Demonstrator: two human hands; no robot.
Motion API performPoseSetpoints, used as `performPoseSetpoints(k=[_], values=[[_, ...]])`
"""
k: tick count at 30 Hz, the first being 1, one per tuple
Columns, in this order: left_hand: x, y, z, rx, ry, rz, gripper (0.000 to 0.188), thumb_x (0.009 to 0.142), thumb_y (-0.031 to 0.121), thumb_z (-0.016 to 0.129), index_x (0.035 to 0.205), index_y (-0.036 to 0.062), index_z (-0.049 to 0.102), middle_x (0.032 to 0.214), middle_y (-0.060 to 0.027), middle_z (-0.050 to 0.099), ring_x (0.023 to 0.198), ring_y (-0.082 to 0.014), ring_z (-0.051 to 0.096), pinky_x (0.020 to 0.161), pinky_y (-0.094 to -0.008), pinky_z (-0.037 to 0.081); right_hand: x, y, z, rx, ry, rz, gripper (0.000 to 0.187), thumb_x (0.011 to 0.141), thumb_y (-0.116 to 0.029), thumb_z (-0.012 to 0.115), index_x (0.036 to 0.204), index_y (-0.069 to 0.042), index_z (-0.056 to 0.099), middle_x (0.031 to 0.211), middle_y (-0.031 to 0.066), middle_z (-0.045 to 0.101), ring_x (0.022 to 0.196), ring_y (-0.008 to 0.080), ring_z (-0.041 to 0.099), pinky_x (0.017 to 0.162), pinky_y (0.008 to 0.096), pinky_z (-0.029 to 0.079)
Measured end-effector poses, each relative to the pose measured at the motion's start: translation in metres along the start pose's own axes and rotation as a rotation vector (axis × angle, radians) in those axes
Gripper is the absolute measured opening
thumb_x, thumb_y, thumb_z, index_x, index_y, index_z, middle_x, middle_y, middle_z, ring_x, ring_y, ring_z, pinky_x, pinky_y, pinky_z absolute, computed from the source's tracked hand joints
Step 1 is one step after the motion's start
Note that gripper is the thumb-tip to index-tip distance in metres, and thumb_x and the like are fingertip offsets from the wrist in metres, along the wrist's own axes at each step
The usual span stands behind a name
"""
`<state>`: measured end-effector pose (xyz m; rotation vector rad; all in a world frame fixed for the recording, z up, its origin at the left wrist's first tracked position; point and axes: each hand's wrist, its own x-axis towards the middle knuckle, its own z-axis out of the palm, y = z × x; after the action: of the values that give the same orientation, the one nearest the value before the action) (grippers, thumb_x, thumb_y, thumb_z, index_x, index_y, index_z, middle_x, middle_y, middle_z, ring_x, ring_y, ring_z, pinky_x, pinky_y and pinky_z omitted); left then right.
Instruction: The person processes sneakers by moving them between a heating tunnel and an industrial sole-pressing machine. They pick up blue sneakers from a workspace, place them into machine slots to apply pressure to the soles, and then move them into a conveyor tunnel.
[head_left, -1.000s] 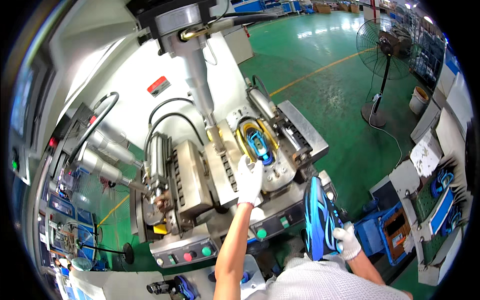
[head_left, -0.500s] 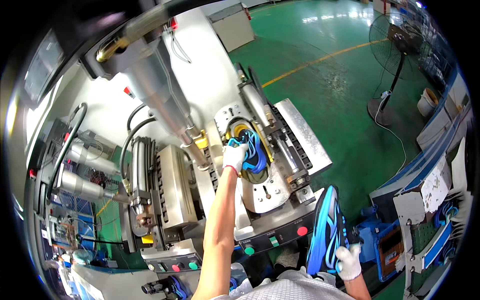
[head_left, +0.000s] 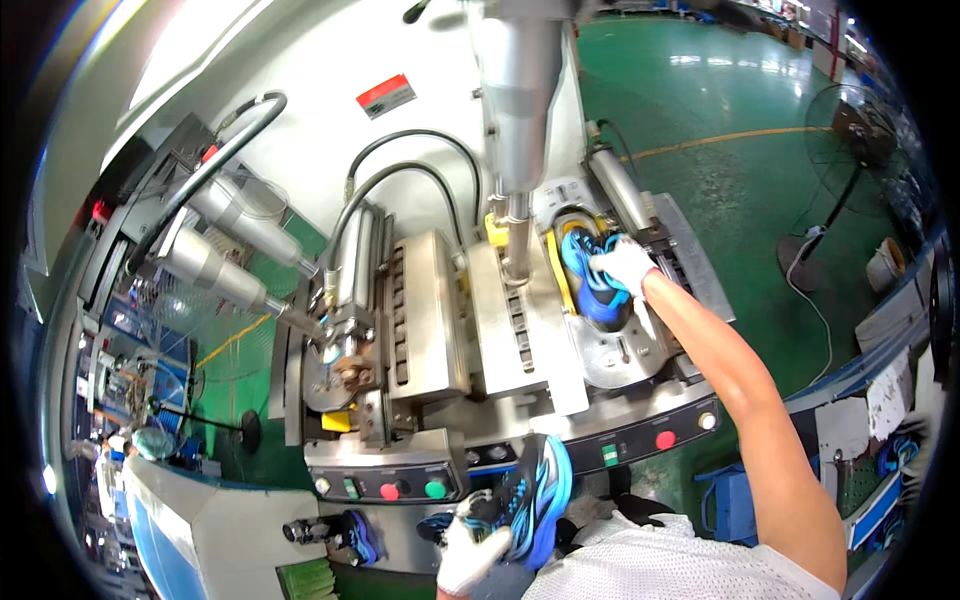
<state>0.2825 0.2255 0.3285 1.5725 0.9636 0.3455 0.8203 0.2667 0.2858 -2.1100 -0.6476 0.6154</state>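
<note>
A blue-and-black sports shoe (head_left: 603, 306) sits in a yellow-edged metal holder (head_left: 605, 366), with the white-gloved right hand (head_left: 625, 266) over its side; blur hides whether the fingers grip. The white-gloved left hand (head_left: 468, 560) grips a second blue-and-black shoe (head_left: 544, 497) near a black control panel (head_left: 637, 449). A slanted push or pull could wedge the seated shoe; a careless leftover swing could make the second shoe strike a round red button (head_left: 665, 440).

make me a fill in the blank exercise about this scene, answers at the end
The right hand, touching a shoe on the machine, wears a ____ glove.
The left hand holds another shoe, coloured black and ____.
A yellow line crosses the ____ floor.
Missing words: white; blue; green.
</note>
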Motion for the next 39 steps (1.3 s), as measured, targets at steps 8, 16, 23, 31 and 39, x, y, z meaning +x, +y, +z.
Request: performPoseSetpoints(k=[8,16,23,31,39], values=[[-0.244,-0.15,-0.022,0.247,0.714,-0.796,0.075,0.074,0.03,0.082,0.135,-0.0028,0.052,0.126,-0.023,0.063,0.117,-0.0351,0.061,0.103,-0.044,0.046,0.045,0.03,0.093,-0.575,0.08,-0.106,0.047,0.081,-0.044,0.062,0.092,0.0,0.073,0.105,0.0258,0.072,0.1,0.0401,0.071,0.085,0.0493,0.054],[-0.141,-0.305,-0.015,0.159,1.138,-0.693,0.08,0.079,0.026,0.076,0.145,0.001,0.04,0.135,-0.0257,0.057,0.124,-0.0431,0.057,0.106,-0.0462,0.045,0.085,0.06,0.059,-0.706,0.115,-0.308,0.043,0.088,-0.036,0.071,0.108,0.002,0.068,0.104,0.02,0.073,0.1,0.0328,0.069,0.088,0.0445,0.052],[-0.087,-0.332,0.01,0.141,1.182,-0.573,0.088,0.078,0.024,0.081,0.148,-0.0003,0.033,0.138,-0.0282,0.047,0.131,-0.0443,0.047,0.11,-0.0486,0.041,-0.287,0.002,0.184,-0.398,-0.044,-0.962,0.075,0.095,-0.017,0.064,0.155,0.007,0.028,0.161,0.0263,0.03,0.151,0.0385,0.028,0.125,0.0425,0.023],[-0.197,-0.359,-0.164,0.252,0.326,-0.251,0.065,0.089,0.048,0.065,0.136,0.0032,0.057,0.142,-0.0215,0.055,0.134,-0.0387,0.05,0.113,-0.0455,0.04,-0.331,0.059,0.257,-1.236,-0.328,-0.611,0.099,0.077,-0.031,0.074,0.157,0.002,0.026,0.167,0.0214,0.018,0.155,0.0389,0.016,0.127,0.0504,0.012],[-0.337,-0.525,-0.503,1.066,1.257,-0.727,0.031,0.093,0.024,0.061,0.121,0.0104,0.063,0.132,-0.0176,0.06,0.122,-0.0382,0.055,0.095,-0.0576,0.046,-0.384,0.113,0.228,-1.405,-0.395,-0.536,0.092,0.083,-0.034,0.071,0.158,-0.001,0.027,0.164,0.0154,0.031,0.153,0.0311,0.026,0.11,0.0484,0.03]])
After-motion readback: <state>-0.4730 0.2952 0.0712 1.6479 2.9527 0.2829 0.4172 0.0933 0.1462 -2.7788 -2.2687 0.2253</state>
